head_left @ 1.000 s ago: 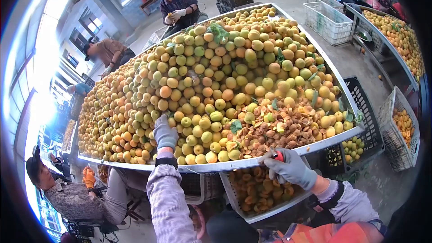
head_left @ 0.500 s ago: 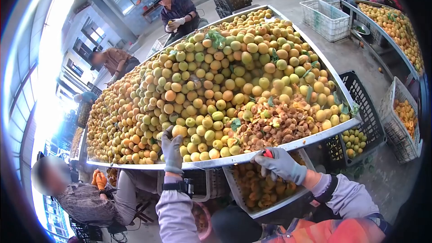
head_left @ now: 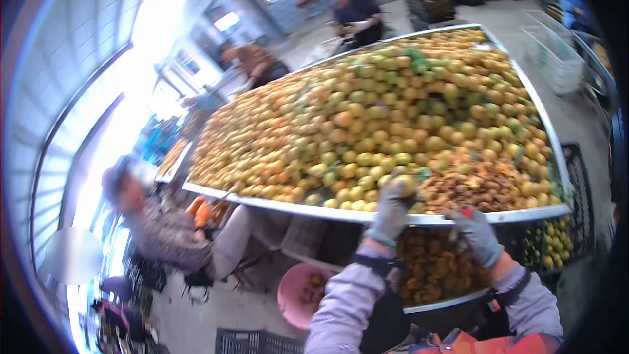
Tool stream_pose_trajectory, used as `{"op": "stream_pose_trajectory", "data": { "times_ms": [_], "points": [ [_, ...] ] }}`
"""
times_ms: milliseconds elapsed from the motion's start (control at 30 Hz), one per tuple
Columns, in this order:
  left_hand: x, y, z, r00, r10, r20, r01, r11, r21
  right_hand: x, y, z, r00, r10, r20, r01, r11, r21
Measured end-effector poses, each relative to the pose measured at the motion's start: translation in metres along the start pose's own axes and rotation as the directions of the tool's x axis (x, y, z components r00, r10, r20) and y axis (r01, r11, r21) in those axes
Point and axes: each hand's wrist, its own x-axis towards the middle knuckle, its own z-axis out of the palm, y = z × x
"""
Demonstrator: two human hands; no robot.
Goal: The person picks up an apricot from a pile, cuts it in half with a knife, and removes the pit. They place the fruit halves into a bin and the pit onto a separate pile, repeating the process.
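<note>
My left hand (head_left: 390,213), in a grey glove, is closed around a yellow-green apricot (head_left: 407,185) at the table's near edge. To its right, my gloved right hand (head_left: 477,236) is closed on a small red-handled tool (head_left: 466,212); its working end cannot be made out. Between and beyond my hands lies a pile of brown pits and split apricot pieces (head_left: 468,187). Whole apricots (head_left: 341,118) are heaped over the rest of the table. Beneath my hands stands a crate of apricot halves (head_left: 436,265). The view is blurred by motion.
The table's white rim (head_left: 314,212) runs along the near side. A pink basin (head_left: 300,295) and a black crate (head_left: 255,342) are on the floor. A co-worker with orange gloves (head_left: 202,212) sits at left; others work beyond the table. White crates (head_left: 557,62) stand at back right.
The view has swung left, so the table appears farther right. My left hand has closed on an apricot and come nearer my right hand, which still grips the red-handled tool.
</note>
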Motion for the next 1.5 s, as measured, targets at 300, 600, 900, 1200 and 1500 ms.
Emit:
{"op": "stream_pose_trajectory", "data": {
  "times_ms": [300, 600, 900, 1200, 1500],
  "points": [
    [-0.02, -0.008, 0.021, 0.983, -0.1, 0.155, 0.113, 0.99, -0.081, -0.003, -0.005, 0.015, 0.994, -0.105, 0.011, 0.105, 0.994, -0.035],
    [-0.021, -0.008, 0.032, 0.973, 0.064, 0.223, -0.008, 0.971, -0.24, 0.001, -0.056, 0.033, 0.968, -0.248, -0.041, 0.251, 0.965, 0.08],
    [-0.037, -0.016, 0.049, 0.928, -0.082, 0.363, 0.157, 0.971, -0.181, 0.026, -0.04, 0.02, 0.942, -0.305, -0.141, 0.298, 0.952, -0.075],
    [-0.043, -0.015, 0.061, 0.887, -0.104, 0.449, 0.228, 0.946, -0.231, 0.044, -0.003, -0.004, 0.87, -0.454, -0.193, 0.455, 0.889, -0.045],
    [-0.03, -0.023, 0.024, 0.948, -0.089, 0.305, 0.231, 0.853, -0.468, 0.019, -0.017, -0.013, 0.986, -0.168, 0.011, 0.165, 0.979, 0.116]
  ]
}}
